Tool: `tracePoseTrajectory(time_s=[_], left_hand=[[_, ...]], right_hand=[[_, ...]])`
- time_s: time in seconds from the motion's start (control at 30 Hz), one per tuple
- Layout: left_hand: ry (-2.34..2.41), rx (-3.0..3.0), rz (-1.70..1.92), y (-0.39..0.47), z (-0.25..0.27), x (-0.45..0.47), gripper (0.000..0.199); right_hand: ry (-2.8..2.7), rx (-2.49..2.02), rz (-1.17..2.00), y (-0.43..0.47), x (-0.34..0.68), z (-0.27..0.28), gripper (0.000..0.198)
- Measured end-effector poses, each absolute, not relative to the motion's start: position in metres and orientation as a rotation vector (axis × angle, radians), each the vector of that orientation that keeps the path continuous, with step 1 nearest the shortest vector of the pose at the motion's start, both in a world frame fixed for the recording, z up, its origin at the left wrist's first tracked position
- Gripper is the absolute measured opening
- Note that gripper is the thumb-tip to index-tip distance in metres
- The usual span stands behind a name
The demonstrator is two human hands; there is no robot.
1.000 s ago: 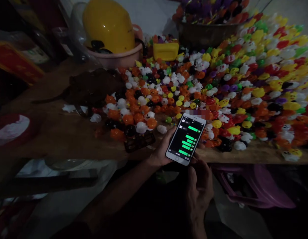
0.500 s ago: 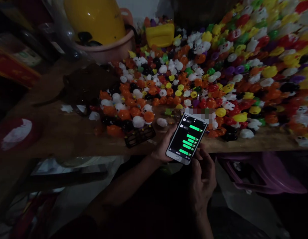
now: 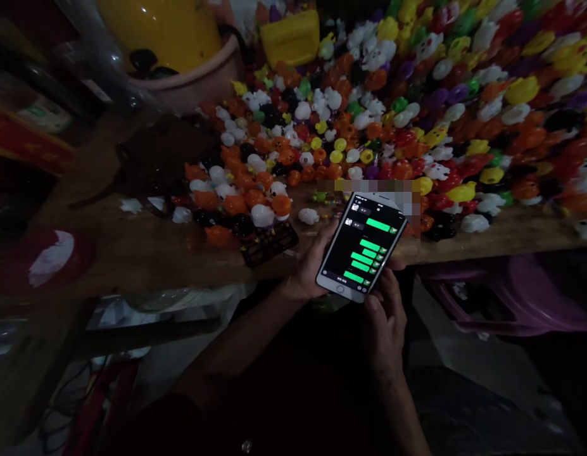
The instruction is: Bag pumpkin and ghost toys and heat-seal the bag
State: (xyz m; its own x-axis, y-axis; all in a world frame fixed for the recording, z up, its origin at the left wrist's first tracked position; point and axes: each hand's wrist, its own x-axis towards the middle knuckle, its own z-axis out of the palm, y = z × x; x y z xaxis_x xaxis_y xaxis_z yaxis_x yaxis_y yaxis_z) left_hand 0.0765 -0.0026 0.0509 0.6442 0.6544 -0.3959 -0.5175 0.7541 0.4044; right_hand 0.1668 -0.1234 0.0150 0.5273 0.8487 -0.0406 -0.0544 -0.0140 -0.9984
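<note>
A white smartphone (image 3: 362,247) with a lit dark screen and green message bubbles is held tilted in front of the bench edge. My left hand (image 3: 312,269) is closed round its left side, thumb along the edge and palm behind. At the lower right corner, my right hand (image 3: 388,310) has its fingers curled in against the phone's edge; part of the fingertips is hidden. Just left of the phone lie a small white toy figure (image 3: 308,216) and a black plastic rack (image 3: 269,244).
Heaped small coloured plastic toys (image 3: 331,126) cover much of the wooden bench (image 3: 217,269). Behind stand a pink tub (image 3: 198,82) and a yellow container (image 3: 290,39). A red dish (image 3: 77,256) with white paper is at left. A purple plastic stool (image 3: 535,304) sits below, right.
The view has tipped slightly, so the bench and toys sit higher in the picture. The phone stays in my left hand, and my right fingers have drawn closer together at its corner.
</note>
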Motion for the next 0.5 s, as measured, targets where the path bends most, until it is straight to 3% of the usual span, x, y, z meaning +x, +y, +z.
tracePoseTrajectory(time_s=[0.2, 0.4, 0.5], left_hand=[[0.491, 0.418, 0.614, -0.013, 0.04, 0.066, 0.05], [0.489, 0.424, 0.561, -0.023, 0.031, 0.055, 0.056], [0.467, 0.418, 0.512, -0.027, 0.03, 0.053, 0.065]], right_hand=[[-0.758, -1.304, 0.792, -0.124, 0.162, 0.019, 0.06], [-1.217, -1.36, -0.022, -0.121, 0.164, 0.012, 0.075], [-1.428, -1.329, -0.256, -0.121, 0.167, 0.011, 0.078]])
